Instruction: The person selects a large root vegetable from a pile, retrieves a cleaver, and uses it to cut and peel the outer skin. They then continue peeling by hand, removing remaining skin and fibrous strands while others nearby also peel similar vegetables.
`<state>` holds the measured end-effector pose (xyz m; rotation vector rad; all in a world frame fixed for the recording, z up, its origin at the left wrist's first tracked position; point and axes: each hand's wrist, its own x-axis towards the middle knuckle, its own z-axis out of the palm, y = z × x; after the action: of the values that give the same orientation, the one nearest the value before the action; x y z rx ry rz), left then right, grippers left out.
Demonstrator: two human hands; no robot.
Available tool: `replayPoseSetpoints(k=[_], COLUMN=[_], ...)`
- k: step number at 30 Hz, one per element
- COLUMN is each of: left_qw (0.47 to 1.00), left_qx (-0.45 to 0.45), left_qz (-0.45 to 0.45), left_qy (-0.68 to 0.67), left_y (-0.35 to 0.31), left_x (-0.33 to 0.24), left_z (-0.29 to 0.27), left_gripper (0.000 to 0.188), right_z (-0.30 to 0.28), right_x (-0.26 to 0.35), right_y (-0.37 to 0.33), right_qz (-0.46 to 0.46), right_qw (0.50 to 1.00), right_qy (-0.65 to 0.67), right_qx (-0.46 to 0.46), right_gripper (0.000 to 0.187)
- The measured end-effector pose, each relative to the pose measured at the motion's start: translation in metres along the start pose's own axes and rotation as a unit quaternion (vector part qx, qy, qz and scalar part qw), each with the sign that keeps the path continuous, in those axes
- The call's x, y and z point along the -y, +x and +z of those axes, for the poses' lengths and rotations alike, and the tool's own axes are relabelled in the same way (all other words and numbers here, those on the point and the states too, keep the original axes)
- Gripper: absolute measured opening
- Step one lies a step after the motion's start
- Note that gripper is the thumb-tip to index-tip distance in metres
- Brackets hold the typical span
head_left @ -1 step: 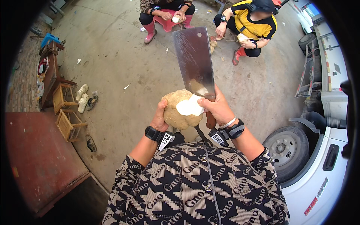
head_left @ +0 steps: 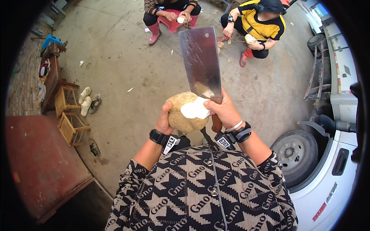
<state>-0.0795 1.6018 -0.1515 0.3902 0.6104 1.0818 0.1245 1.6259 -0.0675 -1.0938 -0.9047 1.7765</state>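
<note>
A large, lumpy tan tuber (head_left: 181, 121), perhaps a jicama, is in front of my chest. On its right side, a patch of skin is off and white flesh shows. My left hand (head_left: 165, 118) grips its left side, thumb on top, the other fingers mostly hidden beneath. My right hand (head_left: 225, 109) is closed round the brown wooden handle of a cleaver (head_left: 201, 61), its thumb resting on the edge of the white patch. The broad blade points up and away from me, its lower end close against the tuber and reflecting it.
Two people sit ahead, each holding a whitish peeled tuber (head_left: 249, 39); one sits on a red stool (head_left: 169, 25). To the left are wooden stools (head_left: 71, 129), pale shoes (head_left: 85, 106) and a rusty red metal sheet (head_left: 42, 161). A white truck (head_left: 335, 192) stands close on the right.
My hands, the tuber and the cleaver keep practically the same pose. The right hand of the person in yellow has shifted slightly.
</note>
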Motion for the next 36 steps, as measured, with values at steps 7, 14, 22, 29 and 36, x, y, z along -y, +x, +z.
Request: replayPoseSetpoints(k=[7,14,22,29,36], left_qw=[0.998,0.988,0.973,0.933,0.943], left_qx=[-0.013,-0.059,-0.115,-0.055,-0.092], left_qz=[0.048,0.106,0.160,0.280,0.188], left_qy=[-0.039,-0.092,-0.123,-0.217,-0.257], left_y=[0.023,0.022,0.008,-0.029,-0.036], left_x=[0.006,0.017,0.043,0.009,0.010], left_z=[-0.010,0.014,0.056,0.036,0.042], left_gripper=[0.079,0.082,0.077,0.045,0.065], right_z=[-0.011,-0.025,-0.053,-0.135,-0.159], right_x=[0.011,0.028,0.022,0.015,-0.007], right_y=[0.028,0.034,0.019,0.013,0.000], right_qz=[0.030,0.074,0.095,0.040,-0.002], right_qw=[0.999,0.982,0.962,0.983,0.977], right_qy=[0.022,0.153,0.237,0.159,-0.194], right_qx=[0.008,0.077,0.098,-0.078,-0.086], right_gripper=[0.048,0.019,0.009,0.006,0.032])
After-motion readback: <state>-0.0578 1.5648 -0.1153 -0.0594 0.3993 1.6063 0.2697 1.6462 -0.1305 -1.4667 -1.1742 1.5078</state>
